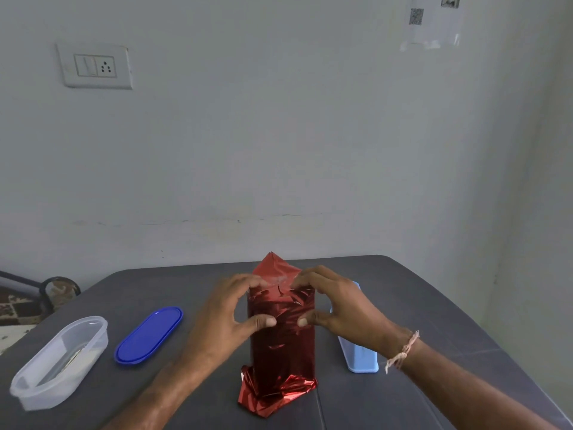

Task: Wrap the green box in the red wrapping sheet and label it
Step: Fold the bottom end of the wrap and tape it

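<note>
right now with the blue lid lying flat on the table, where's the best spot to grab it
Probably across its narrow middle, from above: the blue lid is a thin, long oval lying flat, so its long sides give a short span to pinch. It lies apart from the clear container and the red wrapped box, which the nearer left hand grips.

Looks like a plain room in a home: painted wall (279,135) with switch-and-socket plate (95,66) at ten o'clock, taped paper (431,23) at one o'clock, grey surface (418,305) bearing a plastic food container (59,361).
</note>
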{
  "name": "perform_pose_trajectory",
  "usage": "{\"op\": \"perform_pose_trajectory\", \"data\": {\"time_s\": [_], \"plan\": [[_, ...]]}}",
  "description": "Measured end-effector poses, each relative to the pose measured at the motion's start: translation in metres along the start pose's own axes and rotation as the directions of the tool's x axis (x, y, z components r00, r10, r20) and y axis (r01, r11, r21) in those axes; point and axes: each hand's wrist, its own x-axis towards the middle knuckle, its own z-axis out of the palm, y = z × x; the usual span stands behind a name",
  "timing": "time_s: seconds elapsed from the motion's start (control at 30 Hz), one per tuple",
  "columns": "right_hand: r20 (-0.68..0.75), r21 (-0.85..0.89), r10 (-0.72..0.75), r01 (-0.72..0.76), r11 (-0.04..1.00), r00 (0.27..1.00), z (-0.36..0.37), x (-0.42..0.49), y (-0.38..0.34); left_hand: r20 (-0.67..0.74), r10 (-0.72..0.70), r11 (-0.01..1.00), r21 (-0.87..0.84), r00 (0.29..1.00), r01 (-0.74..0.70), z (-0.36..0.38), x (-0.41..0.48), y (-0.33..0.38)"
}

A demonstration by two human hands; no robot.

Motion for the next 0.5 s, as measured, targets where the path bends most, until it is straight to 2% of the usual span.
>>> {"op": "perform_pose_trajectory", "data": {"time_s": [0.13, 0.33, 0.5], "plan": [[-0.069, 0.006, 0.026, -0.026, 1.000, 0.997, 0.001, 0.003, -0.001, -0.133, 0.005, 1.000, -0.009, 0.991, -0.007, 0.002, 0.002, 0.005], [-0.139, 0.009, 0.070, -0.069, 0.998, 0.988, 0.003, 0.010, 0.003, -0.166, -0.064, 0.996, -0.065, 0.984, 0.054, 0.003, 0.005, 0.016], [-0.202, 0.042, 0.174, -0.169, 0.985, 0.964, 0.007, 0.019, 0.000, -0.156, -0.137, 0.983, -0.143, 0.978, 0.115, 0.003, 0.011, 0.026]]}}
